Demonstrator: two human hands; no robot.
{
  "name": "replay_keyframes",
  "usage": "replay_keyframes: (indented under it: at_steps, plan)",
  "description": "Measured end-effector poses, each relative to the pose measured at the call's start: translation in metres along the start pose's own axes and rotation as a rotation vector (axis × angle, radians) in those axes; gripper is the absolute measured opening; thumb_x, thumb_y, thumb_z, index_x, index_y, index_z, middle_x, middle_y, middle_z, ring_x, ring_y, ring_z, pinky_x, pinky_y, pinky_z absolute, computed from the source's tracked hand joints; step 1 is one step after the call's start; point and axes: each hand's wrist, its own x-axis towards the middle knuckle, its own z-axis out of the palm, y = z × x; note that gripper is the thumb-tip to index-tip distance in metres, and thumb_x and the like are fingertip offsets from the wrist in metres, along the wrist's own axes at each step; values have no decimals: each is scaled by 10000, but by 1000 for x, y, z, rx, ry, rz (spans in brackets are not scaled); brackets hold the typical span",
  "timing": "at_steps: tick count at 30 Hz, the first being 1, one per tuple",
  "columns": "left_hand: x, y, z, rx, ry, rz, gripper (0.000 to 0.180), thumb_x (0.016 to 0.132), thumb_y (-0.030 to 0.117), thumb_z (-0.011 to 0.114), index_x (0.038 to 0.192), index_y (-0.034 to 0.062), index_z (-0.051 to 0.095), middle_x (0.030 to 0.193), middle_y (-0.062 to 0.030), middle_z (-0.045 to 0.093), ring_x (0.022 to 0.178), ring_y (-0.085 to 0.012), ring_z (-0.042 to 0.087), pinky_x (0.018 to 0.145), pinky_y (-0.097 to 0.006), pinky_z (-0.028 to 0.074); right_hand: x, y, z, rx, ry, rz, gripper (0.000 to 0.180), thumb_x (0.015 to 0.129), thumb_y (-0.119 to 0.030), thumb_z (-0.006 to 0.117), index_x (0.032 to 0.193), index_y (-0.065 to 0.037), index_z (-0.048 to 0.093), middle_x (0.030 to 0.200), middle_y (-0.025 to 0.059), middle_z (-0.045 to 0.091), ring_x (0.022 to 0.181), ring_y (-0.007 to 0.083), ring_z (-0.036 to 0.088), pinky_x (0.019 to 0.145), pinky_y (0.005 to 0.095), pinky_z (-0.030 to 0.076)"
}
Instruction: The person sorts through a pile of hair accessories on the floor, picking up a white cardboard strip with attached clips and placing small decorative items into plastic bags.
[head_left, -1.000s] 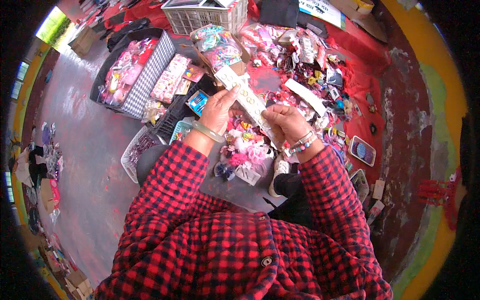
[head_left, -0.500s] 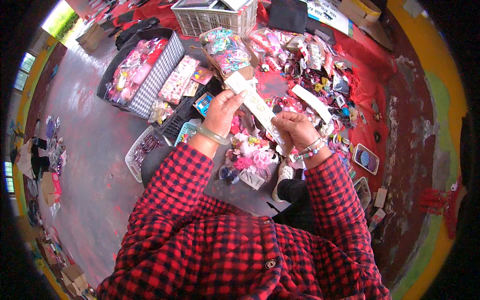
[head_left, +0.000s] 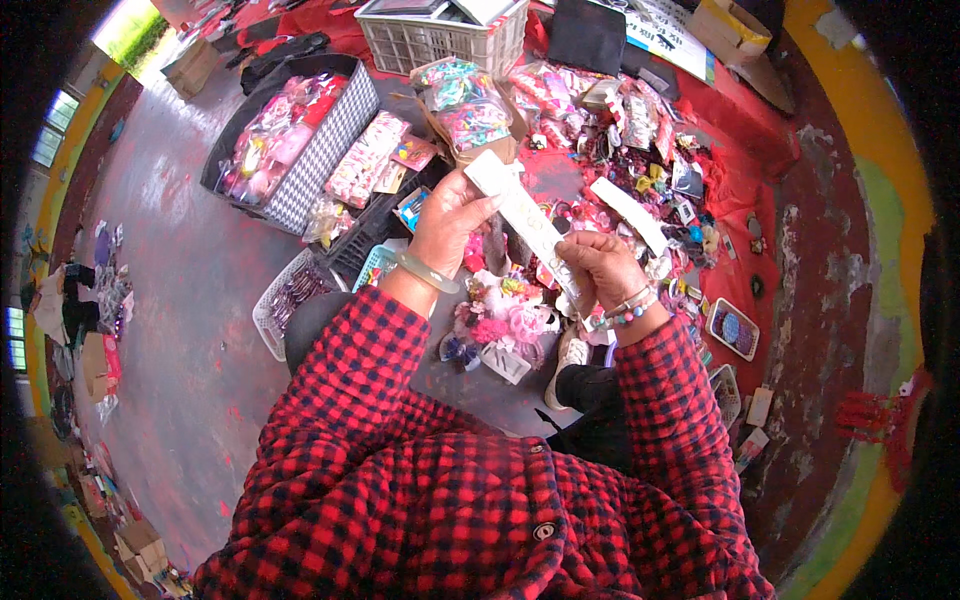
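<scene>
I hold a long white card strip (head_left: pixel 522 212) slanting between both hands, above a heap of small colourful hair accessories. My left hand (head_left: pixel 452 222), with a pale green bangle at the wrist, grips the strip's upper end. My right hand (head_left: pixel 598 268), with beaded bracelets, pinches the lower end near my chest. Both sleeves are red and black check. A second white strip (head_left: pixel 628 212) lies on the pile just beyond my right hand.
A black-and-white checked bin (head_left: pixel 322 150) of pink packets stands at left, a white lattice crate (head_left: pixel 448 36) at the top. Small trays and baskets sit by my knee. A red cloth (head_left: pixel 735 150) covered with trinkets spreads right. The grey floor (head_left: pixel 190 290) lies left.
My hands and the strip have kept nearly the same pose. The view has shifted slightly, with the bins sliding a little toward the right and down.
</scene>
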Motion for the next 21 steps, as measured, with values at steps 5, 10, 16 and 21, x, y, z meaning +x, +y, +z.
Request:
replay_keyframes:
  at_steps: [5,10,16,21]
  plan:
    - [-3,-4,1,-25,-41,-45,227,843,72,494,1060,17,527,928,-27,593,826,-76,550,662,-199,419,7,12,-6,-14,-63,-30,85,799,-115,592,786,-36,621,662,-25,576,551,55,499,506,176,373]
    - [-2,-17,-7,4,48,-38,185,862,58,470,1010,-26,542,921,-47,588,841,-104,556,752,-234,435,9,18,5,-47,-77,19,99,795,-129,599,778,-36,625,648,-32,569,543,56,479,519,202,368]
    - [-5,-15,1,-12,126,44,193,875,122,485,998,-9,556,886,-48,599,807,-103,564,732,-234,445,12,29,11,-163,-150,4,118,801,-140,597,756,-35,625,628,-24,563,538,61,486,529,209,379]
    - [-4,-9,3,64,72,30,257,860,109,435,1093,27,505,881,-61,598,781,-115,570,683,-240,468,8,24,18,-246,-154,14,128,790,-140,616,759,-16,623,609,-14,557,533,70,496,524,221,398]
